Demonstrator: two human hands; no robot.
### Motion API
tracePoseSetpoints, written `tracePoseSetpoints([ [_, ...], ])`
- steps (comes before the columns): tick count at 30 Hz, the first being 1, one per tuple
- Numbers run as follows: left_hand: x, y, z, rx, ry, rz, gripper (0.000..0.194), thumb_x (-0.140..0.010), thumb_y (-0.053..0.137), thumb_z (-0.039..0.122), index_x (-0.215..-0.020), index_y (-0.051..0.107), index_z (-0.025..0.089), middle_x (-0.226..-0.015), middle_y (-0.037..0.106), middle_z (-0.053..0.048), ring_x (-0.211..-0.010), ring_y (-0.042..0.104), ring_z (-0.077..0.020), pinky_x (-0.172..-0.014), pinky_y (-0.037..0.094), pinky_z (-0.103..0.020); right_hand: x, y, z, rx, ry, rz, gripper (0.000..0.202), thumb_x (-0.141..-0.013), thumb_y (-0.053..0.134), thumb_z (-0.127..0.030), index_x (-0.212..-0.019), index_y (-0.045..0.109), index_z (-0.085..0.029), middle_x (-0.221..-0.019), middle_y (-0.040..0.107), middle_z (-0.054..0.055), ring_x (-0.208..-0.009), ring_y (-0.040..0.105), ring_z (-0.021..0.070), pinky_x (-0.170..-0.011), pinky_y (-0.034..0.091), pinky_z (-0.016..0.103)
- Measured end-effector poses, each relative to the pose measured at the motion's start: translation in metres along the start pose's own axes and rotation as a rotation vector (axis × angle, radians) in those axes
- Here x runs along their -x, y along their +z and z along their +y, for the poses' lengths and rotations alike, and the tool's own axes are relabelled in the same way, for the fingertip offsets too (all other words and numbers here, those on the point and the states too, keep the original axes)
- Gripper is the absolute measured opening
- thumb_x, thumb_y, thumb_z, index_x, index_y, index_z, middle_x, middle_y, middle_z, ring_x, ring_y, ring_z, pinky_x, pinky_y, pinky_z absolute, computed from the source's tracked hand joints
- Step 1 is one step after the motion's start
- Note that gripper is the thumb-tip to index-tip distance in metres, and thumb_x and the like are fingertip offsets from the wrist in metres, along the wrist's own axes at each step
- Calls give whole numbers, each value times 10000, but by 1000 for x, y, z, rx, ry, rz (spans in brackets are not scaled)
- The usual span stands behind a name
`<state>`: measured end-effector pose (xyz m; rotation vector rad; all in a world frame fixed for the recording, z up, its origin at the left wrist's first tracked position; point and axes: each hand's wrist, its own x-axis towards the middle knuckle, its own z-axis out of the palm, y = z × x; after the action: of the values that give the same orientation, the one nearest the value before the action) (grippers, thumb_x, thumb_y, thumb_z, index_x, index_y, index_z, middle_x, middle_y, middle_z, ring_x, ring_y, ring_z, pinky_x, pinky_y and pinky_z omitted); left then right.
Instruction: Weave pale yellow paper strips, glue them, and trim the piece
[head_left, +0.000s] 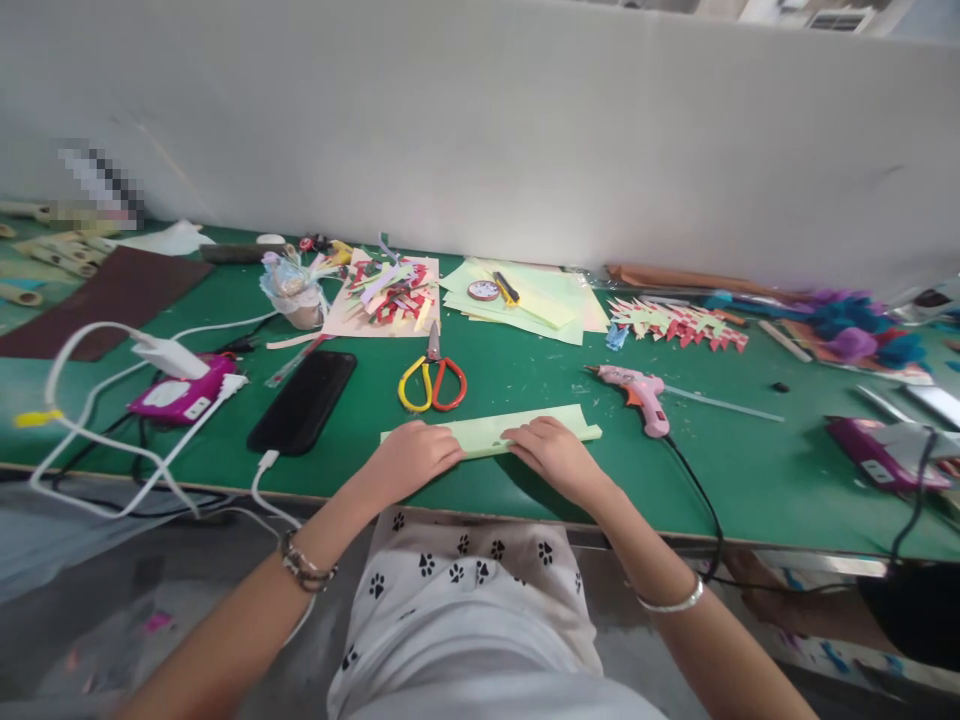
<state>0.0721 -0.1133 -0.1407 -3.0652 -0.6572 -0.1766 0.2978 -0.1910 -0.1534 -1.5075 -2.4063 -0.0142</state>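
Note:
A strip of pale green paper [487,430], partly folded or rolled along its length, lies near the front edge of the green table. My left hand [415,458] presses on its left part, fingers curled over the near edge. On its right part rests my right hand [551,452], its fingertips bent over the paper. Both thumbs are mostly hidden. Scissors [433,375] with one yellow and one red handle lie just beyond the paper, blades pointing away. To the right is a pink glue gun [636,393] with a clear glue stick in its back.
A black phone [303,403] on a white cable and a purple power strip [187,390] lie left. Behind are colourful paper scraps [397,290], pale paper sheets [525,300] with a cutter [507,288], and cut zigzag strips [679,322]. A second purple power strip [885,455] sits right.

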Motion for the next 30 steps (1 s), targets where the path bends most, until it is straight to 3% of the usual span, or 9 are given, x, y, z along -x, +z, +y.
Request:
tracePoseSetpoints([
  [5,-1,-2,-9,-39,-62,3,400,-947,325,346,-698,573,156,-645,601,-4,-603,555,-126,-577,347,-245,-9,3,8,-31,10,-20,239,-915,416,-250,-814,618,-170,-748,618,20,-728,545,139,-749,369,259],
  [10,10,4,-9,-127,-120,82,425,-948,300,297,-642,561,161,-626,560,-16,-576,522,-133,-539,324,-261,-18,7,9,73,100,-37,247,-900,443,-266,-746,610,-168,-734,596,17,-721,535,140,-852,314,304],
  [17,27,9,-15,-14,-273,38,326,-934,332,320,-714,526,178,-631,567,6,-616,538,-135,-543,325,-244,-18,15,10,54,120,-23,183,-877,476,-263,-759,576,-165,-731,589,14,-699,531,141,-719,325,273],
  [24,49,8,-22,-5,-281,102,326,-921,340,262,-648,503,185,-655,507,-16,-666,502,-157,-590,366,-261,-2,11,24,-52,218,9,147,-854,523,-291,-754,537,-184,-755,597,7,-727,538,149,-728,353,270],
  [30,69,-6,-25,-34,-532,150,197,-867,418,288,-769,548,178,-908,549,-90,-832,531,-218,-712,446,-335,24,2,40,42,360,-8,133,-872,482,-273,-838,571,-180,-846,614,45,-819,554,186,-849,362,353],
])
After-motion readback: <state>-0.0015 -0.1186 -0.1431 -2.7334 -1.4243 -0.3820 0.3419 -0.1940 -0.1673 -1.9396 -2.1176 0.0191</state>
